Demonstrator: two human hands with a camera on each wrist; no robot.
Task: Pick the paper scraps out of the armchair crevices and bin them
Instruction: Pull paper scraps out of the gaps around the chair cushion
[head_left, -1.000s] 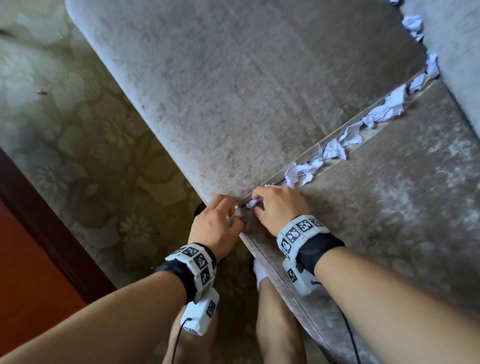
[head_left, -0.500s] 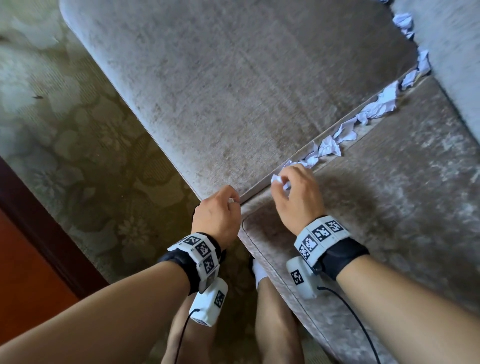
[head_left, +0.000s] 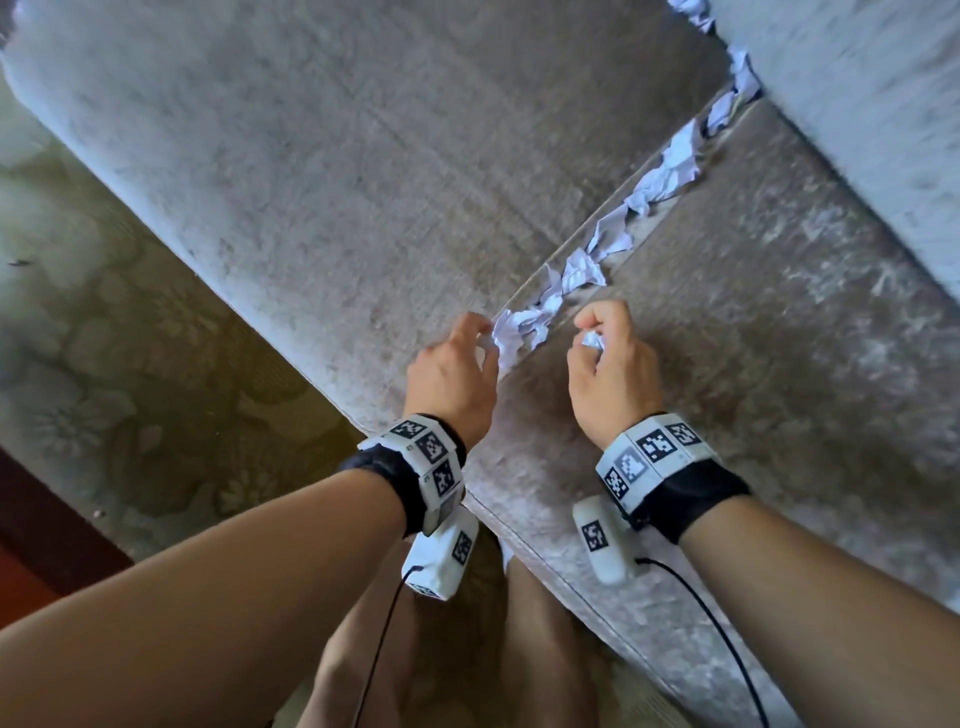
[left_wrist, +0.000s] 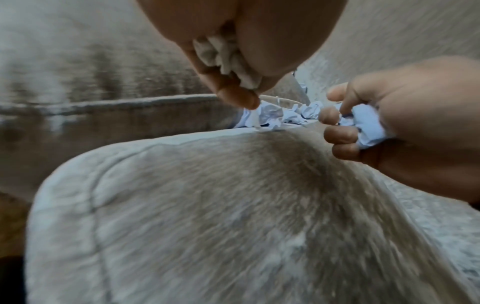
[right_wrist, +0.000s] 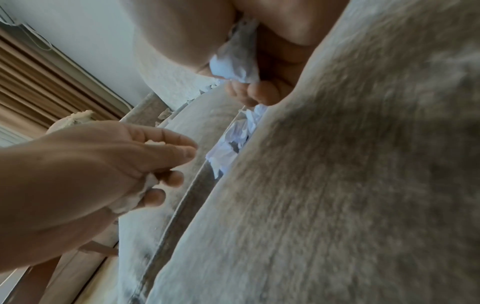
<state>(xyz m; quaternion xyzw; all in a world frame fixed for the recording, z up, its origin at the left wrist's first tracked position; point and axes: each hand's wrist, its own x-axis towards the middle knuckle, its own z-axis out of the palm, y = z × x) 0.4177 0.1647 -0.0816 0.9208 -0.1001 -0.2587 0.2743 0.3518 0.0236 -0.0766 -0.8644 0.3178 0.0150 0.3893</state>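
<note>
White crumpled paper scraps (head_left: 613, 234) line the crevice between the grey armrest (head_left: 337, 156) and the seat cushion (head_left: 769, 395). My left hand (head_left: 485, 338) grips a wad of scraps (left_wrist: 228, 59) in its curled fingers, and its fingertip touches the nearest scrap in the crevice (left_wrist: 270, 117). My right hand (head_left: 587, 332) hovers just above the cushion, right of the crevice, and grips a crumpled scrap (head_left: 592, 340) that also shows in the wrist views (left_wrist: 369, 127) (right_wrist: 236, 63). More scraps (right_wrist: 233, 139) lie wedged beyond both hands.
A floral-patterned carpet (head_left: 104, 338) lies left of the armchair, with dark wooden furniture (head_left: 47, 535) at the bottom left. The chair's backrest (head_left: 857, 130) rises at the upper right. My legs (head_left: 467, 665) stand at the cushion's front corner. No bin is in view.
Both hands have moved from the cushion's front corner farther along the crevice. The right hand has lifted away with a scrap in it; the left now reaches the nearest scrap.
</note>
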